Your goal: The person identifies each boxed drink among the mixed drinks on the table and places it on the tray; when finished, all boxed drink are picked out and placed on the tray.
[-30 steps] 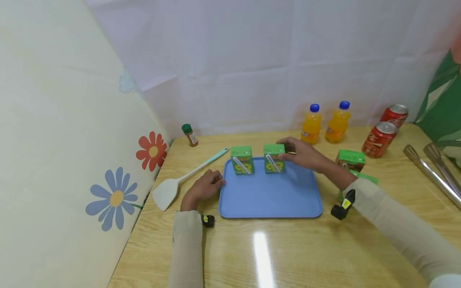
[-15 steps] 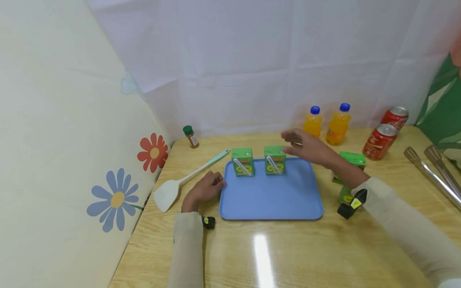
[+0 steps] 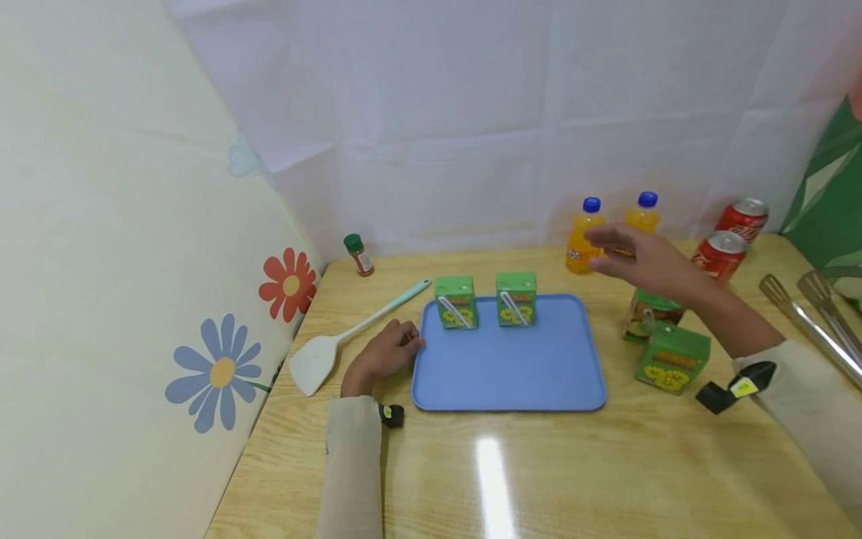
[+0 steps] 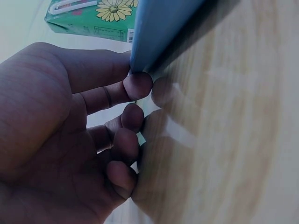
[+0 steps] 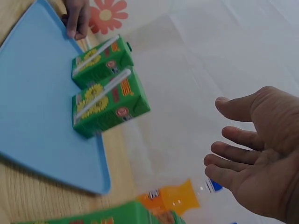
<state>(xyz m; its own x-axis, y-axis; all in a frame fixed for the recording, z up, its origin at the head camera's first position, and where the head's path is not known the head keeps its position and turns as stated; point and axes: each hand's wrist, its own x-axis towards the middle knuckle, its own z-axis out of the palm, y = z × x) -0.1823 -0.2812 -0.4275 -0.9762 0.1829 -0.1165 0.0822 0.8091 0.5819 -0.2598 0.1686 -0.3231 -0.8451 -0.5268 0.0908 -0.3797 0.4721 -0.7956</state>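
A blue tray [image 3: 508, 374] lies on the table with two green drink cartons standing along its far side, the left carton [image 3: 456, 303] and the right carton [image 3: 516, 299], each with a white straw on its face. At the tray's left edge my left hand [image 3: 386, 350] pinches the rim; the left wrist view shows the thumb and index finger [image 4: 138, 86] at it, the other fingers curled. My right hand [image 3: 649, 262] hovers in the air right of the tray, in front of the orange drink bottles, fingers extended and holding nothing.
Two more cartons, a front one [image 3: 673, 359] and one behind [image 3: 646, 314], stand right of the tray. Orange bottles [image 3: 581, 243], red cans [image 3: 720, 256] and metal tongs [image 3: 808, 322] are farther right. A white spatula [image 3: 316, 363] and a spice jar [image 3: 358, 254] lie left.
My right hand has let go of the right carton on the tray and moved away to the right, uncovering the two cartons beside the tray. The left hand has stayed at the rim.
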